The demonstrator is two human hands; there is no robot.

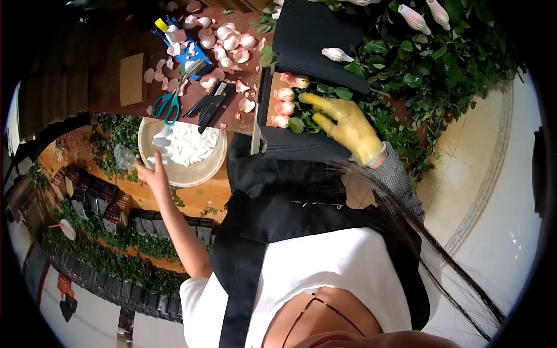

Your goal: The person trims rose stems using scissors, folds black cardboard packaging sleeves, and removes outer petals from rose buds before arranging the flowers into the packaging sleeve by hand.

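Observation:
Four pink roses (284, 108) lie in a row in a black corrugated wrap (301, 143) on the table. Just right of the blooms, my right hand (348, 126), in a yellow glove, hovers over or touches the leaves (380, 113), its fingers apart. My bare left hand (152, 174) is at the left rim of a round bowl (207, 176) full of small white pieces (191, 145). Its thumb and a finger are spread, with no clear object between them.
Green-handled scissors (166, 108), a black stapler (209, 106) and loose petals (231, 42) lie on the red table (130, 35). More leafy stems (458, 69) and netted buds (413, 18) are at upper right. Black-wrapped bunches (93, 200) stand at lower left.

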